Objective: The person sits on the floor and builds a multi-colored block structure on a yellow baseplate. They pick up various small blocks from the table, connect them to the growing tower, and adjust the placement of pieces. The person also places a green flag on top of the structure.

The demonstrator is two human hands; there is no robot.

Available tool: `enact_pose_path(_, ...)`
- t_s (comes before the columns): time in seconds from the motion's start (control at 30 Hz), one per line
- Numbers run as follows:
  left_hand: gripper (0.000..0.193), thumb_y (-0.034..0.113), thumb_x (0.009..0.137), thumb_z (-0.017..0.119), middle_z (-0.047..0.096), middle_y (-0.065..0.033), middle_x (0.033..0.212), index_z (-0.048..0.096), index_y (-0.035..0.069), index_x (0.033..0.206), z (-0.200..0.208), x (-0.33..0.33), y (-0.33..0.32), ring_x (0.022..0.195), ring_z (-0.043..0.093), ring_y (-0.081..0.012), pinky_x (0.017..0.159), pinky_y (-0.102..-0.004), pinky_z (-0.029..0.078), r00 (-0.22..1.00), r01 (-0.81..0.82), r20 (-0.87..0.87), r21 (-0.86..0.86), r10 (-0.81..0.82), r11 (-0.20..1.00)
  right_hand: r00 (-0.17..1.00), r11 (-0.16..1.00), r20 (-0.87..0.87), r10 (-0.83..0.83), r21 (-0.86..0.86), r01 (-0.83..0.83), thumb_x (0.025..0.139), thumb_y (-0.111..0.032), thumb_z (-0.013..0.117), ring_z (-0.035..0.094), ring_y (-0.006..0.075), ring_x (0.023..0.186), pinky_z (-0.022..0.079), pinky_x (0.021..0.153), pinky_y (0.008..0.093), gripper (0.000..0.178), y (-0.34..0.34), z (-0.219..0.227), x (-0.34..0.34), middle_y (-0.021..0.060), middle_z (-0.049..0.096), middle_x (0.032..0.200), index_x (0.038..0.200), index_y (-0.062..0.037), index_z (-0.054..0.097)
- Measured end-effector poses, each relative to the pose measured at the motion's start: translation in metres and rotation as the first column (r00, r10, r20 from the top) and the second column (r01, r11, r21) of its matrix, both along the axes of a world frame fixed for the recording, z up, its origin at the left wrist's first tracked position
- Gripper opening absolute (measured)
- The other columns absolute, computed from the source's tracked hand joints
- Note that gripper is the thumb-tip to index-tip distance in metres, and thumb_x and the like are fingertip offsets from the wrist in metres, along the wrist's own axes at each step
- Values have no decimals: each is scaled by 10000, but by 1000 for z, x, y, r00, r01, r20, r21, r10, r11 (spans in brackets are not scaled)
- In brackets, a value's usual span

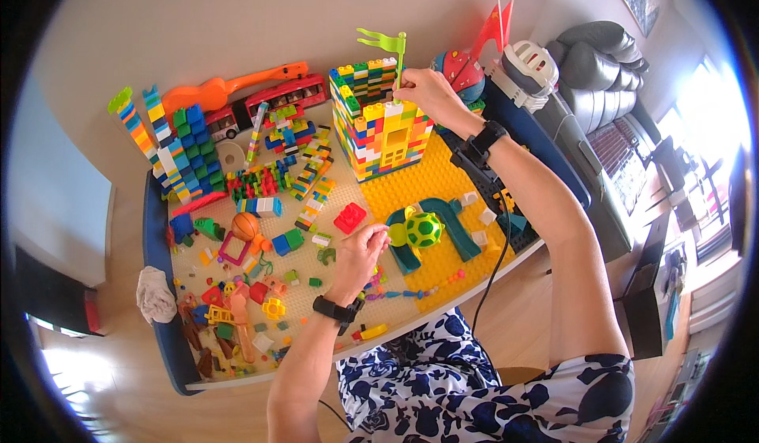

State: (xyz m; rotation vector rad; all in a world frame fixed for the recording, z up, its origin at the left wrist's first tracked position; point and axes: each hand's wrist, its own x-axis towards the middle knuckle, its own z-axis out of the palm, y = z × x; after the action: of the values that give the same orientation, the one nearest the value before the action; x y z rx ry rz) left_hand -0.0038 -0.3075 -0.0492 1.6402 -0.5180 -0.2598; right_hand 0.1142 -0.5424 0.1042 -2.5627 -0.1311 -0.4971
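Note:
A square tower of multicoloured building bricks (365,144) stands at the back middle, its top open and a yellow window in its front wall. My right hand (427,93) pinches the pole of a light-green toy flag (389,42) upright at the tower's front upper edge. Lower down, my left hand (361,259) is closed above the baseplate; whatever its fingers hold is hidden. Close to those fingertips is a green toy turtle (423,229), resting by a dark-green curved slide (472,247). A red brick (349,217) lies just beyond the left hand.
Yellow studded baseplate (452,172) covers the table's right part. Loose bricks, an orange ball (244,226) and brick towers (190,154) crowd the left. Behind them are an orange toy guitar (194,97) and a red toy bus (288,93). A black cable (493,277) hangs beside my right arm.

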Motion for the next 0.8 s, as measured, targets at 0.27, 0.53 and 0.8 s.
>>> enact_pose_path(0.27,218,130,914,536,665,-78,829,602,-31,1045,4,-1,1,725,626,-100,647,-220,512,999,24,23,42,-25,999,996,997,53,66,37,-68,758,-195,652,593,346,686,444,614,404,239,-3,5,-2,205,588,691,739,34,584)
enact_pose_path(0.53,216,129,914,538,662,-74,835,601,-34,1040,-2,0,-1,732,623,-96,656,-221,512,999,34,21,49,-35,998,997,998,41,69,13,-69,767,-203,645,594,350,691,447,614,410,240,-6,5,0,201,591,702,738,25,575)
enact_pose_path(0.8,186,101,901,546,667,-93,810,603,-39,1010,1,-3,-2,725,642,-121,644,-230,517,1000,13,25,34,-14,999,999,999,28,36,-19,-36,761,-187,646,604,350,718,467,637,414,217,-5,3,1,207,604,741,777,22,590)
